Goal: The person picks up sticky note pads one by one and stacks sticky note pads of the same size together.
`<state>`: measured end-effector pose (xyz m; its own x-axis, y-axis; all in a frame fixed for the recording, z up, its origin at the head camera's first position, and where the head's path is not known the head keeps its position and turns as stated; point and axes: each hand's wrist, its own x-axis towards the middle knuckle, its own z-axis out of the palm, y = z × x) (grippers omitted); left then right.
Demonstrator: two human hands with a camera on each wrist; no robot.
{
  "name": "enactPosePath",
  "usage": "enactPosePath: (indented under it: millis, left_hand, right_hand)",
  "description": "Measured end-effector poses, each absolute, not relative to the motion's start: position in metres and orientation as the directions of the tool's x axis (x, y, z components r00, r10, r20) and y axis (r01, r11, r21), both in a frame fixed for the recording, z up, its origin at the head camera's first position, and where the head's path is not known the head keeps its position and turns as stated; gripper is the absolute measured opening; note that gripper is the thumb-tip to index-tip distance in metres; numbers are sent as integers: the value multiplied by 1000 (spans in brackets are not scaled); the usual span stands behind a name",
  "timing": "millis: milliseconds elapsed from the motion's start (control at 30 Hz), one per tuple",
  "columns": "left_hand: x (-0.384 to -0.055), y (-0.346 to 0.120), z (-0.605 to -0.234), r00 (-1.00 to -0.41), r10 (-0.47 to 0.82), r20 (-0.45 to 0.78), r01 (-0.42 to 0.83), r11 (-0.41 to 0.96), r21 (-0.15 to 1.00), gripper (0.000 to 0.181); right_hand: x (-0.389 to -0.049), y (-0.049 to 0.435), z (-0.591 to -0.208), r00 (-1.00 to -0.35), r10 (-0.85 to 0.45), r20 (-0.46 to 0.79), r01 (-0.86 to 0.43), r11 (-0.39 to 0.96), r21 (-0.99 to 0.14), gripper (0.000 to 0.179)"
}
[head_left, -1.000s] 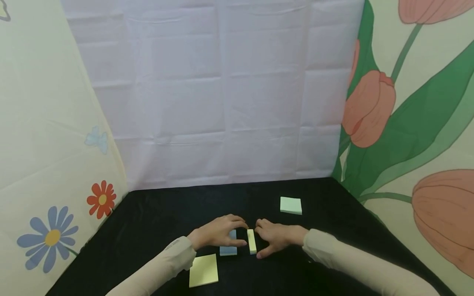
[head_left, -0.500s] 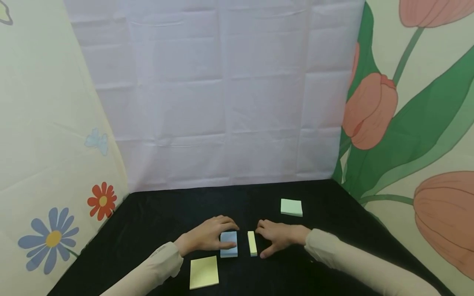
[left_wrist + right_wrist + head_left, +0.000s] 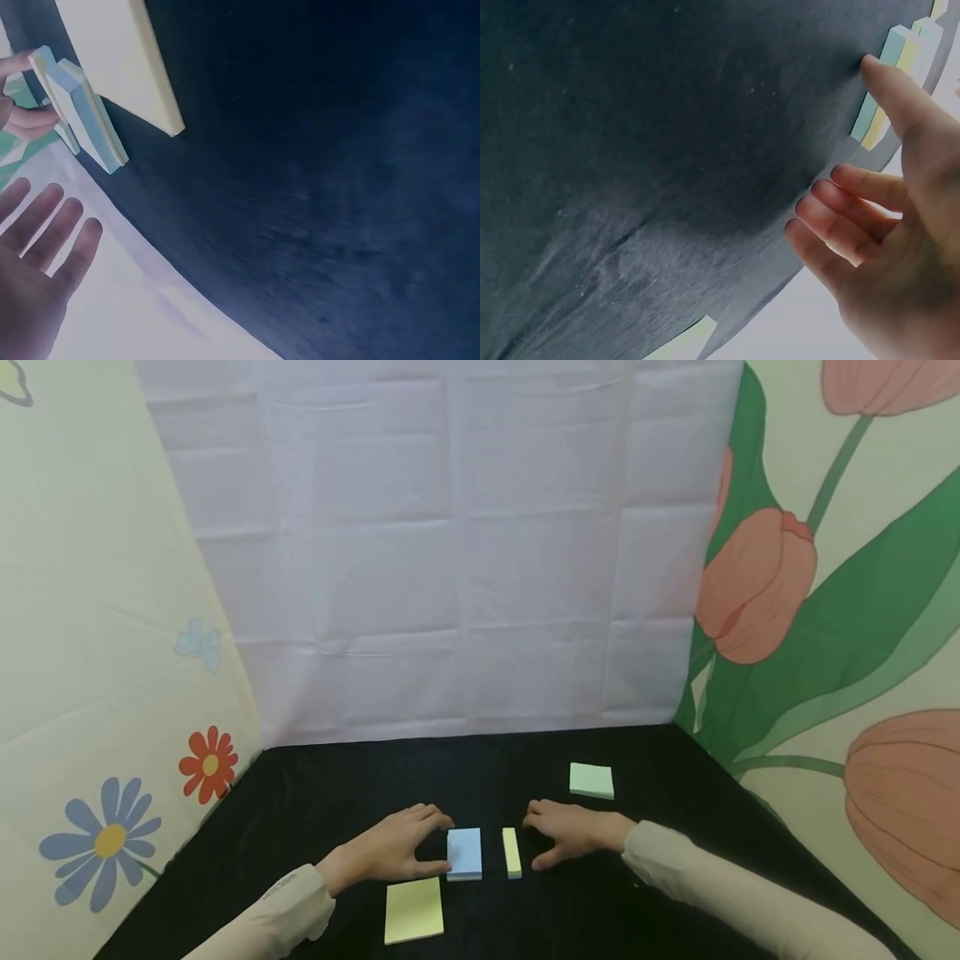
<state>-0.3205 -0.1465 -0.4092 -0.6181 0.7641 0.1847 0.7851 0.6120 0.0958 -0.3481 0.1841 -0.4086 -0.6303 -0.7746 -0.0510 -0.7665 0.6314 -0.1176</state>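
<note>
A blue sticky-note pad (image 3: 464,852) lies flat near the middle of the black table. My left hand (image 3: 393,850) is just left of it, fingers spread, thumb tip right at the pad's edge. To the right of that pad lies a narrow sticky-note strip pad (image 3: 511,852), yellow on top with a blue layer under it. Beside this strip, on its right, is my right hand (image 3: 573,829), its fingers loosely bent and its grasp empty. In the right wrist view the thumb points close to the strip pad's layered side (image 3: 881,97).
A larger yellow sticky-note pad (image 3: 414,910) lies nearer to me, below the left hand. Farther back on the right is a pale green pad (image 3: 592,780). The black tabletop (image 3: 390,777) ends at a white cloth (image 3: 450,568), with flower-printed cloths on both sides.
My left hand has moved left, from over the blue pad and near the strip to beside the blue pad, uncovering it. The right hand has shifted slightly right, away from the strip.
</note>
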Motion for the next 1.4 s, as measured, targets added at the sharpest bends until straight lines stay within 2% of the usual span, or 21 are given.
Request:
enactPosePath:
  millis: [433,767,1067,1400]
  left_hand:
    - [-302,-165,-417,-654,754,68,756,646,108,75]
    - [-301,-167,-425,-649,761,23,754,639,152,74]
    - [-297,-169,-426,-648,761,-19,744,639,196,74]
    - [-295,-169,-423,-648,760,-42,744,644,178,76]
  right_hand:
    - [-356,189,-409,-638,-769,37,-770,635,-65,44]
    - [-362,193,-413,-626,-776,75,-780,625,-37,42]
    - [-367,199,-420,-606,-784,138,-792,611,-8,32]
    - [-375,206,-418,-605,-777,177,-785,618,31,30]
